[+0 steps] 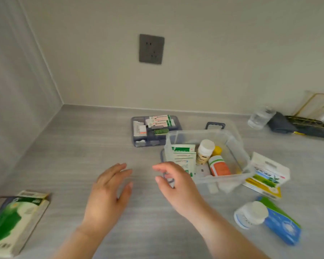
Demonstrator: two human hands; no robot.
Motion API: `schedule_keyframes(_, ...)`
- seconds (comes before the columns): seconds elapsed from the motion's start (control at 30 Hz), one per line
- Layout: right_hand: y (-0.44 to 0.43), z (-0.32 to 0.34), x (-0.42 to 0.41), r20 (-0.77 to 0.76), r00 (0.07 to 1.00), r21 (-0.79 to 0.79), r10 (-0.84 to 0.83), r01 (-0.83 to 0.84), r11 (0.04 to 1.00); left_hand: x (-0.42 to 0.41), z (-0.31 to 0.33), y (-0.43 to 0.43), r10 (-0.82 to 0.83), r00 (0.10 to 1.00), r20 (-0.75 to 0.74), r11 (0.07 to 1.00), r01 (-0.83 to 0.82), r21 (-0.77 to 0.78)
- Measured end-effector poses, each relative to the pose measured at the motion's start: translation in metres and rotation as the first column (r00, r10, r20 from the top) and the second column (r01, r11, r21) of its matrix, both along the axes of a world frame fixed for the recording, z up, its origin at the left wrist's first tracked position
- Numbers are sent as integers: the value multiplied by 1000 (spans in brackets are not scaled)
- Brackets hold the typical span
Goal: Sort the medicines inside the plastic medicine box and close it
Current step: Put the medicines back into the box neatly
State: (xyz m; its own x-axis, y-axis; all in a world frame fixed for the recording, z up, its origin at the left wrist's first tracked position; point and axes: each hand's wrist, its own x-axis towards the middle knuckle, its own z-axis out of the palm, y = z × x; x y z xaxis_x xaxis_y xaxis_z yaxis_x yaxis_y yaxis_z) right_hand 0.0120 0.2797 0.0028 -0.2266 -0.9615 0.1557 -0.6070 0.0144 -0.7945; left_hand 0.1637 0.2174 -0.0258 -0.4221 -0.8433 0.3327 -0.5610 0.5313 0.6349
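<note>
— Both of your hands are nearest the lens: left hand spread flat and released over the bare surface, right hand with loosely curled fingers, grasping nothing, right at the near-left corner of the clear medicine box.

— Why there?

— Probably you're between picks: the box stands open so items can drop straight in, and your right hand sits at its edge, ready to reach in or steady it.

— What's inside?

— Against the box's left wall, green-and-white packets stand on edge, which saves room; I count three or so, though they overlap. Beside them are three bottles: a white-capped one upright, an orange-labelled one leaning, and a yellow one behind.

— And outside?

— Behind the box to its left lies one blue tray filled with small packs, lifted out, I'd judge, to free the space beneath. Right of the box: one yellow-green carton, one white bottle, one blue pack. Far left of it: one green carton. Four still unsorted.
</note>
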Motion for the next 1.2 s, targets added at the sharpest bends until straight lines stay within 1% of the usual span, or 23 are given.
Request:
schedule_keyframes(0.13,51,33,-68,43,994,-115,-97,101,988,-70,7,25,-188,980,-61,980,183,-78)
schedule_keyframes(0.2,73,43,-104,34,987,-140,-157,160,977,-100,6,37,-242,969,-44,963,235,-131)
schedule_keyframes(0.27,89,42,-144,6,965,-149,-262,260,954,-125,5,47,-270,963,-13,950,264,-166)
schedule_keyframes(0.33,101,32,-185,-21,925,-95,-380,377,921,-144,3,54,-247,968,40,947,250,-202)
schedule_keyframes(0.4,109,19,-222,-102,877,5,-469,472,882,-155,0,57,-174,979,110,951,196,-239)
schedule_keyframes(0.43,112,13,-237,-154,862,59,-483,496,866,-158,-1,57,-140,981,135,952,171,-255)
schedule_keyframes(0.5,115,4,-258,-244,851,150,-465,506,849,-159,-5,57,-100,980,174,943,149,-297)
schedule_keyframes(0.57,113,-2,-272,-300,864,216,-405,475,853,-160,-8,56,-80,979,189,932,141,-335)
schedule_keyframes(0.7,99,-9,-284,-362,903,349,-232,362,864,-162,-9,54,-70,976,204,919,143,-368)
schedule_keyframes(0.83,87,-15,-286,-432,896,475,-98,319,820,-162,-6,51,-99,967,234,909,184,-375)
schedule_keyframes(0.93,81,-19,-285,-508,857,467,-87,359,808,-161,-2,48,-114,959,259,910,206,-360)
schedule_keyframes(1.07,77,-20,-287,-525,844,457,-108,387,801,-159,-1,44,-155,942,299,919,248,-307)
schedule_keyframes(1.13,77,-21,-287,-529,840,443,-121,395,805,-157,2,44,-191,933,305,931,271,-246)
schedule_keyframes(1.2,79,-22,-286,-529,836,415,-145,403,816,-153,3,43,-234,936,262,941,286,-183)
